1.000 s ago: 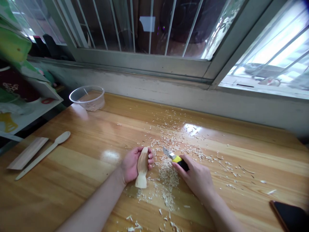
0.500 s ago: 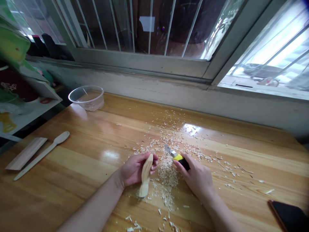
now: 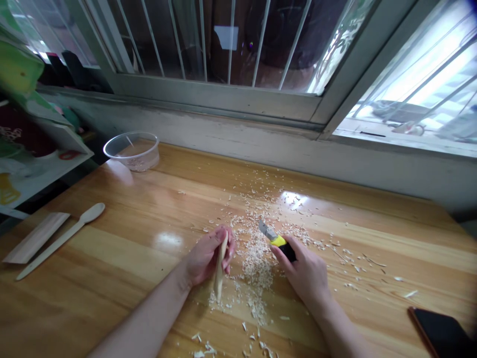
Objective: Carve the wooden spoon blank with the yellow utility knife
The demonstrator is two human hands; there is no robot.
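My left hand is closed round a pale, partly carved piece of wood, which now shows edge-on with its lower end near the table. My right hand grips a yellow-and-black utility knife, blade out and pointing up-left, a little apart from the wood. A heap of wood shavings lies between and beyond both hands on the wooden table.
A finished wooden spoon and a flat wood strip lie at the far left. A clear plastic bowl stands at the back left. A dark phone lies at the right front corner. A barred window runs behind.
My left hand has turned the wood piece from its broad face to edge-on. The knife hand shifted slightly right and away from the wood.
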